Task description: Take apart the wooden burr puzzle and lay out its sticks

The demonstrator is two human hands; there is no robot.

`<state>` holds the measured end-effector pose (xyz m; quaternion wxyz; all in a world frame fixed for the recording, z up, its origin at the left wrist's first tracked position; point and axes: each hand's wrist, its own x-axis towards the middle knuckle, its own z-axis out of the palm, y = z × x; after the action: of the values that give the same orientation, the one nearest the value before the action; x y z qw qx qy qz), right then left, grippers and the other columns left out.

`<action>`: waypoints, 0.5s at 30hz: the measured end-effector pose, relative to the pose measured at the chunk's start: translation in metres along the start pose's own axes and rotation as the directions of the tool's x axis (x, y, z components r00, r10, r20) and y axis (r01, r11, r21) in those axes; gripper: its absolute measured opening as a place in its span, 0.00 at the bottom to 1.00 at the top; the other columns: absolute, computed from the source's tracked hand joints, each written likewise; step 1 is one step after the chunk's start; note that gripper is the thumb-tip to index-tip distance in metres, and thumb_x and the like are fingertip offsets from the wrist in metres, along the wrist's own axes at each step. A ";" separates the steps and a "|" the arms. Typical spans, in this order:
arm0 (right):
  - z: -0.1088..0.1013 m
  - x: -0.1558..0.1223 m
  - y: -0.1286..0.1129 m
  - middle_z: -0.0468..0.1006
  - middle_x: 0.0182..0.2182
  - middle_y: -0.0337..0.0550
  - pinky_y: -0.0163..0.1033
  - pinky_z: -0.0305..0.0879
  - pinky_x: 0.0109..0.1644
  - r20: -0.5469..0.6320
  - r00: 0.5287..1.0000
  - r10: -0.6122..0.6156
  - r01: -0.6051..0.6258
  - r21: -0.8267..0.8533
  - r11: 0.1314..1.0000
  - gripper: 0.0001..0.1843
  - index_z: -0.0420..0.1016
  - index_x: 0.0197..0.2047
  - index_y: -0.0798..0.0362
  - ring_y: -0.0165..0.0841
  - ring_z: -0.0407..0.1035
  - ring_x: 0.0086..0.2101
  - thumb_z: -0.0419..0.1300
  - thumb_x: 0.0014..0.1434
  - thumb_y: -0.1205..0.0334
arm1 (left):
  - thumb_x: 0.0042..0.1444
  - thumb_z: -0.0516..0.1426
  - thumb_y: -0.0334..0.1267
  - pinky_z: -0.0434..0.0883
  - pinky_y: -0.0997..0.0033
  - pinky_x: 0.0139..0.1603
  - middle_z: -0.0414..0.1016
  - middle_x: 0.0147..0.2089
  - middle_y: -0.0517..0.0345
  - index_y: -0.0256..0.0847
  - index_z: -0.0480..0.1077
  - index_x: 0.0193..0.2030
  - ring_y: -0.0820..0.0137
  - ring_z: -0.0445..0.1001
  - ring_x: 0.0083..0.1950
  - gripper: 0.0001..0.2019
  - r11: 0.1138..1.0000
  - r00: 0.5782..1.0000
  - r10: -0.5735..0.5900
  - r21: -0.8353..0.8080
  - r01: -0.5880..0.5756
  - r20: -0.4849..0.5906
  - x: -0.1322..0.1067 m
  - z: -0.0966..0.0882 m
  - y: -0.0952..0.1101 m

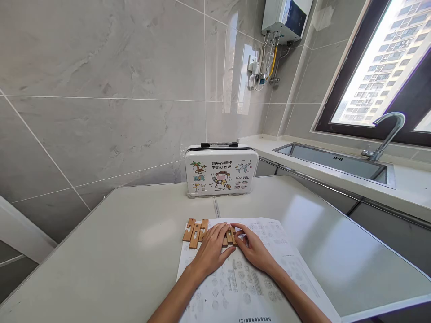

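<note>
Flat wooden puzzle pieces with cut-out notches lie in a row on a printed paper sheet. At the row's left end are a notched piece, a slotted piece and another notched piece. My left hand rests over the middle of the row, fingers stretched forward and thumb apart, hiding part of it. Curled at the right end, my right hand has its thumb and index finger against a wooden puzzle piece. The fingertips partly cover that piece.
Behind the paper, a white cartoon-printed case with a black handle stands upright on the white folding table. To the right run a counter with a sink and a faucet. A tiled wall rises behind.
</note>
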<state>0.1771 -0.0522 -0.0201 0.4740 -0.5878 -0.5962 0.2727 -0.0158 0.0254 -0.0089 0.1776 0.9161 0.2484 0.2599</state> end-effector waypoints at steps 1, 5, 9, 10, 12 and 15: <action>0.000 0.000 -0.002 0.81 0.51 0.49 0.44 0.73 0.45 0.014 1.000 -0.023 0.023 0.016 1.000 0.24 0.69 0.66 0.47 0.41 0.77 0.43 0.55 0.69 0.56 | 0.66 0.62 0.45 0.67 0.44 0.71 0.66 0.72 0.49 0.52 0.56 0.74 0.53 0.66 0.73 0.33 1.000 1.000 0.001 0.004 -0.001 -0.005 0.000 0.000 0.000; 0.001 -0.002 -0.004 0.74 0.62 0.49 0.49 0.73 0.57 0.065 0.993 -0.097 0.092 0.085 0.992 0.25 0.66 0.69 0.44 0.42 0.74 0.56 0.54 0.70 0.59 | 0.66 0.62 0.46 0.66 0.43 0.72 0.66 0.72 0.48 0.52 0.55 0.74 0.52 0.65 0.73 0.34 1.000 1.000 -0.003 0.006 0.003 -0.004 0.000 0.002 -0.002; 0.002 -0.002 -0.002 0.68 0.68 0.48 0.53 0.69 0.65 0.065 0.993 -0.100 0.088 0.166 0.982 0.25 0.65 0.69 0.42 0.40 0.75 0.55 0.53 0.70 0.60 | 0.66 0.62 0.46 0.66 0.43 0.71 0.66 0.72 0.48 0.53 0.55 0.74 0.52 0.65 0.72 0.33 1.000 1.000 0.003 -0.006 -0.003 0.002 0.001 0.001 -0.002; 0.002 -0.002 -0.002 0.67 0.69 0.48 0.53 0.69 0.65 0.065 0.993 -0.094 0.081 0.177 0.981 0.25 0.65 0.69 0.42 0.40 0.76 0.54 0.53 0.70 0.60 | 0.67 0.62 0.46 0.67 0.43 0.70 0.67 0.71 0.48 0.53 0.56 0.74 0.52 0.66 0.72 0.32 1.000 1.000 0.006 -0.009 -0.006 0.003 0.001 0.000 -0.001; 0.002 -0.002 -0.001 0.67 0.69 0.48 0.53 0.70 0.64 0.069 0.994 -0.088 0.074 0.178 0.981 0.25 0.66 0.68 0.43 0.39 0.77 0.53 0.53 0.70 0.59 | 0.67 0.61 0.45 0.67 0.43 0.69 0.69 0.69 0.49 0.53 0.57 0.72 0.52 0.67 0.70 0.30 1.000 1.000 0.014 -0.013 -0.014 0.008 0.001 -0.001 0.000; 0.002 -0.002 -0.001 0.78 0.57 0.50 0.51 0.73 0.58 0.045 0.997 -0.062 0.055 0.136 0.989 0.24 0.66 0.67 0.46 0.41 0.78 0.50 0.53 0.70 0.58 | 0.67 0.60 0.41 0.69 0.46 0.67 0.71 0.66 0.50 0.53 0.60 0.70 0.53 0.69 0.68 0.26 0.999 0.999 0.033 0.002 -0.033 0.000 0.001 -0.002 0.002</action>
<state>0.1745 -0.0538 -0.0208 0.5055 -0.5300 -0.6049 0.3126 -0.0155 0.0248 -0.0054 0.1722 0.9202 0.2338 0.2626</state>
